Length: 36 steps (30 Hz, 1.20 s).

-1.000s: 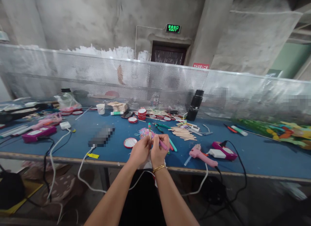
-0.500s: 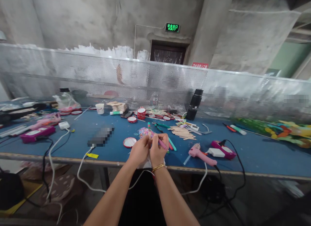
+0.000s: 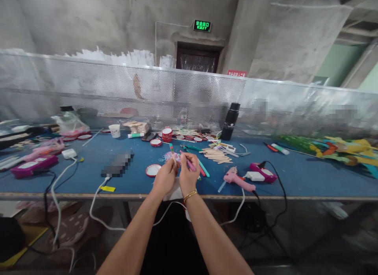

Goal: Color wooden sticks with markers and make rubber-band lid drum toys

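Note:
My left hand (image 3: 166, 175) is closed on a wooden craft stick (image 3: 173, 152) whose upper end carries green and red colour. In my right hand (image 3: 188, 173) is a pink marker pen (image 3: 191, 164), gripped like a writing tool, its tip pointing up and left toward the stick. The pen and the stick are apart. Just beyond my fingers lies a heap of small multicoloured bands (image 3: 167, 156). Teal and red pens (image 3: 204, 169) rest right of my right hand. A round red-rimmed lid (image 3: 153, 170) sits left of my left hand.
Plain craft sticks (image 3: 217, 155) are piled behind the pens. A pink glue gun (image 3: 239, 180) lies at the right, beside a purple power unit (image 3: 264, 172). At the left are a phone (image 3: 117, 164) on a white cable and a paper cup (image 3: 114, 130). A black bottle (image 3: 230, 121) stands at the back.
My hands have moved slightly apart, and the pen has drawn back from the stick. The whole view has shifted a little, so the scene sits further left and higher.

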Motion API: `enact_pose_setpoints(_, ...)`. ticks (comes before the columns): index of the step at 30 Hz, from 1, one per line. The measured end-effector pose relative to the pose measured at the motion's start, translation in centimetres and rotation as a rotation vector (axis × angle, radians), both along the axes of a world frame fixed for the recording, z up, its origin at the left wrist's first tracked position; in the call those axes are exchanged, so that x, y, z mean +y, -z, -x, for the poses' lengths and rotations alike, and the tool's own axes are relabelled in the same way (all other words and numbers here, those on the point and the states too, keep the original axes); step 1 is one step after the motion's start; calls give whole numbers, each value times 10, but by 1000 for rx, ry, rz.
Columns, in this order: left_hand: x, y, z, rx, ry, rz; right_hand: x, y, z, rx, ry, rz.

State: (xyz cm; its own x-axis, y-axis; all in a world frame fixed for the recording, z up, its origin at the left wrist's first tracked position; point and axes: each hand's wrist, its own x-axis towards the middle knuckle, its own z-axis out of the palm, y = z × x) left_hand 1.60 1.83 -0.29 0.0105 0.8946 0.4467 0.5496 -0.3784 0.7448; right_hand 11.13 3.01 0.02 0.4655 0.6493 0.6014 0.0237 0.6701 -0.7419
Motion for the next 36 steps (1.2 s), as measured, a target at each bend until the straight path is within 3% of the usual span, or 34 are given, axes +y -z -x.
enact_pose_setpoints(6,2,2,0,-47,27,-23,-8,-13,-50,-106,-5,47)
enact_pose_setpoints(12,1,1,-1,-61,18,-28,-20,-6,-99,-384,124,126)
enact_pose_setpoints(20,-2,-2,-2,-31,32,-37,-35,9,-91,-807,314,233)
enact_pose_setpoints(27,1,3,-1,-33,42,-30,-31,19,-86,-957,381,318)
enact_pose_setpoints(36,-1,2,-2,-44,37,-13,-28,18,-81,-1074,405,405)
